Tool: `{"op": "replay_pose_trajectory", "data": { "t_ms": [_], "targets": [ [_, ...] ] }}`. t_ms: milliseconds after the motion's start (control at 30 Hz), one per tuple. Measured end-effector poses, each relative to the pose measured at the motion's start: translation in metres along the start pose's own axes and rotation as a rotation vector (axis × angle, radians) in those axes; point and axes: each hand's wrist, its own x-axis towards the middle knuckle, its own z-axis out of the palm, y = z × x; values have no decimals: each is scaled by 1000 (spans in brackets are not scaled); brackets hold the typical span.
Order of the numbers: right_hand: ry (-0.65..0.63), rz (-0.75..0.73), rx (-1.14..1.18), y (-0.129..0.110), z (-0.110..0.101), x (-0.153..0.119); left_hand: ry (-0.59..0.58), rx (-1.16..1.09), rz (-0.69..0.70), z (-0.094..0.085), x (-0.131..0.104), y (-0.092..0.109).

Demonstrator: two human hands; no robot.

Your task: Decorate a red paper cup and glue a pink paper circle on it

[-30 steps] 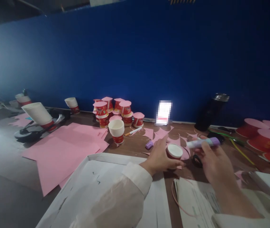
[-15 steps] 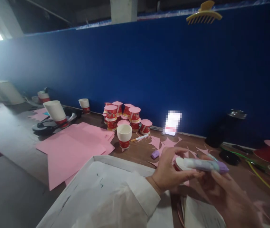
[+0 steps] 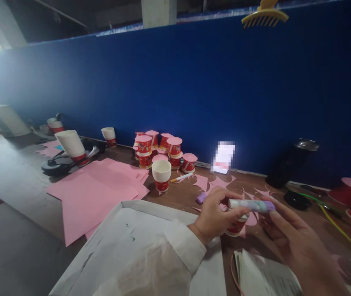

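Note:
My left hand is closed around a small red paper cup, its fingers hiding most of the cup. In my right hand is a glue stick with a purple base, held level across the top of the cup. The glue stick's white end lies by my left thumb and fingers. Whether it touches the cup's rim I cannot tell. Just beyond my left hand lies a purple cap. Pink paper scraps are strewn on the table around both hands.
Red cups topped with pink discs are stacked by the blue partition. Nearer stand nested white-rimmed cups, pink sheets and a white box lid. A phone, black flask and notebook are also there.
My right hand has moved the glue stick slightly left and up over the cup. The cup looks more upright, with its red side now showing below my left hand.

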Motion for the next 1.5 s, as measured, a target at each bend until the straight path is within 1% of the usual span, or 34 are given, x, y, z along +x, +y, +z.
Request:
{"op": "replay_pose_trajectory", "data": {
  "t_ms": [133, 300, 433, 500, 567, 667, 700, 800, 933, 1033, 1100, 1167, 1267, 1300, 1333, 1400, 1433, 1500],
  "targets": [
    [35, 38, 2, 4, -3, 5, -11, 3, -4, -1, 1, -1],
    [81, 30, 20, 0, 1, 3, -18, 19, 35, -1, 1, 0],
    [75, -4, 6, 2, 2, 3, -39, 10, 33, 0, 0, 1],
    [79, -47, 17, 4, 3, 3, -59, 6, 12, 0, 0, 0],
    [31, -56, 48, 4, 5, 3, -62, 6, -9, 1, 0, -1],
    [-78, -34, 109, 0, 8, -1, -38, 4, -45, 2, 0, -3],
    [-97, -23, 114, -1, 8, -2, -29, 1, -61, 2, 0, -4],
    [-60, -13, 65, -2, 6, -3, -17, -17, -93, 3, 0, -4],
    [3, -46, 17, 2, 2, 2, -34, -21, -64, 2, -1, -3],
    [7, -55, 11, 5, -2, 5, -51, -6, -63, 1, -1, -2],
    [-22, -65, 24, 6, -3, 4, -58, -6, -66, 1, -1, -1],
    [-88, -62, 42, 8, -2, 2, -63, -19, -56, 2, -2, 0],
    [-196, 6, 39, 11, 4, -4, -86, -53, -47, 3, -3, 2],
    [-207, 30, 23, 12, 7, -6, -92, -76, -67, 3, -4, 2],
    [-198, 41, 8, 12, 10, -8, -99, -102, -94, 4, -4, 2],
    [-108, 2, 4, 8, 13, -9, -95, -128, -136, 4, -5, 1],
    [-47, -34, 17, 5, 14, -9, -90, -105, -139, 3, -6, 0],
    [64, -106, 63, -4, 13, -8, -78, 35, -133, 2, -6, -3]
  ]
}}
